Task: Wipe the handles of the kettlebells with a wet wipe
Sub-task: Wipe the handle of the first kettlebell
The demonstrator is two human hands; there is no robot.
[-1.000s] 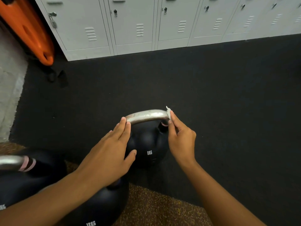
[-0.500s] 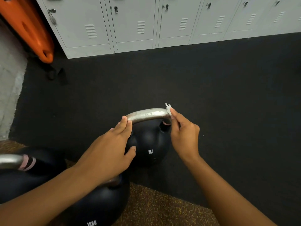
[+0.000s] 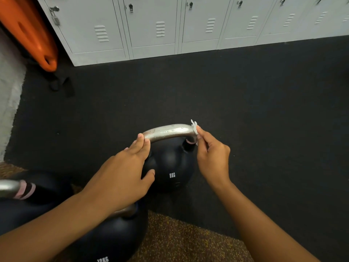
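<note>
A black round kettlebell marked 8KG [image 3: 171, 167] stands upright on the dark rubber floor mat [image 3: 245, 95], its curved bare-metal handle [image 3: 168, 131] arching over the top. At the right end of that handle, where it bends down toward a pale pink band, a small crumpled white wet wipe [image 3: 194, 127] lies against the metal. The right hand [image 3: 212, 157] pinches the wipe between thumb and fingertips, the other fingers curled in behind. The left hand [image 3: 122, 173] has its fingers straight and held together, their tips resting on the left end of the handle, while the thumb lies against the ball's side.

Nearer the camera and partly hidden under the left forearm sits a larger black kettlebell marked 12KG [image 3: 113, 241], on a brown speckled floor patch [image 3: 179, 241]. At the left edge a third black kettlebell with a silver handle and pink stripes [image 3: 24, 191] shows only in part. Along the far side of the mat runs a row of pale grey metal lockers [image 3: 151, 25], one with a padlock, and an orange plastic board [image 3: 28, 33] leans beside them at the upper left
</note>
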